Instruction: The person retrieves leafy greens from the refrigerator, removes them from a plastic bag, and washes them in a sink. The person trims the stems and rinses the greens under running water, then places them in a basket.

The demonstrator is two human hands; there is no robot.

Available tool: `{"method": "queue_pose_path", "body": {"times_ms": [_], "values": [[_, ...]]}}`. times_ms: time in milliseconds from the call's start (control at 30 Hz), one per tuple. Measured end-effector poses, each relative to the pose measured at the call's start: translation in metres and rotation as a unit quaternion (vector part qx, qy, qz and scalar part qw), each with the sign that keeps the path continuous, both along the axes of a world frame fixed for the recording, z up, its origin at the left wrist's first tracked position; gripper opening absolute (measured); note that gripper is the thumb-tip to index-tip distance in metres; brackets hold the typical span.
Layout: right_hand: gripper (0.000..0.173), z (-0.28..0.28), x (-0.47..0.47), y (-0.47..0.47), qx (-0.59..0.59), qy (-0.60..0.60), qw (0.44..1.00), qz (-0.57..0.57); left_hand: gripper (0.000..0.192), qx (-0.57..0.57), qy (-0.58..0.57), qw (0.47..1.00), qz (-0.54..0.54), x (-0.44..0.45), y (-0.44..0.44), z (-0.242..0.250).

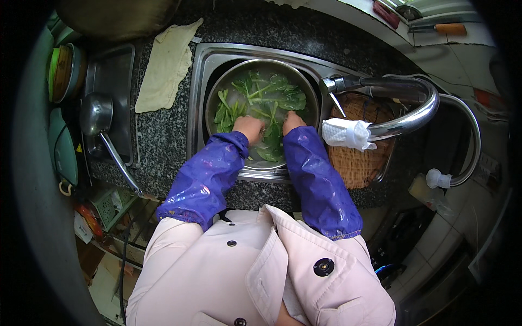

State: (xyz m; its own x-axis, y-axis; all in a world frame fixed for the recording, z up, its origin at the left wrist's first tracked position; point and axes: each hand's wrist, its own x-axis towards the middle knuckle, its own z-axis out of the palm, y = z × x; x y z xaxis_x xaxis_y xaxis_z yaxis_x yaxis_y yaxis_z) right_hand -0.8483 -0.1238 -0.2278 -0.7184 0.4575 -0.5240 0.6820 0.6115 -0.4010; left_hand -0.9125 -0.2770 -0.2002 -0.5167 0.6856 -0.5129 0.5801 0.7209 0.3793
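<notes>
A round metal basin (313, 91) sits in the stainless steel sink (197, 77), holding cloudy water and leafy greens (267, 91). Both forearms wear shiny purple sleeve covers and reach into the basin from its near side. My left hand (249, 128) is curled, with its fingers down at the water beside a bunch of green stems (228, 111). To its right, my right hand (293, 121) dips among the leaves, its fingertips hidden. A leafy stalk (272, 136) floats between the hands. Whether either hand grips a leaf is hidden by water and greens.
A curved chrome faucet (426, 106), its spout wrapped in white cloth (346, 132), reaches over a woven bamboo basket (355, 167) on the right. Left of the sink lie a pale cloth (167, 67), a metal tray (127, 81) and a long-handled metal ladle (97, 112).
</notes>
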Motion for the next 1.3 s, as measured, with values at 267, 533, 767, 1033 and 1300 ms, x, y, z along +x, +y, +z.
{"method": "queue_pose_path", "body": {"times_ms": [267,533,767,1033,1300], "values": [[0.034,0.046,-0.002,0.014,-0.093,0.159,0.979,-0.088,0.011,0.400,-0.258,0.867,0.146,-0.027,-0.039,0.070],[0.040,0.004,-0.028,-0.018,-0.028,0.202,0.970,-0.131,0.017,0.414,-0.386,0.669,0.481,-0.007,-0.042,0.059],[0.031,-0.012,-0.027,-0.003,-0.332,0.237,0.885,-0.224,0.020,0.294,-0.409,0.589,0.632,0.031,-0.028,0.017],[0.030,-0.004,0.013,0.025,-0.480,0.169,0.807,-0.300,0.023,0.247,-0.189,0.723,0.617,0.040,0.028,-0.049],[0.030,0.013,0.005,0.018,-0.474,0.162,0.807,-0.314,0.017,0.279,-0.163,0.728,0.604,0.038,0.032,-0.047]]}}
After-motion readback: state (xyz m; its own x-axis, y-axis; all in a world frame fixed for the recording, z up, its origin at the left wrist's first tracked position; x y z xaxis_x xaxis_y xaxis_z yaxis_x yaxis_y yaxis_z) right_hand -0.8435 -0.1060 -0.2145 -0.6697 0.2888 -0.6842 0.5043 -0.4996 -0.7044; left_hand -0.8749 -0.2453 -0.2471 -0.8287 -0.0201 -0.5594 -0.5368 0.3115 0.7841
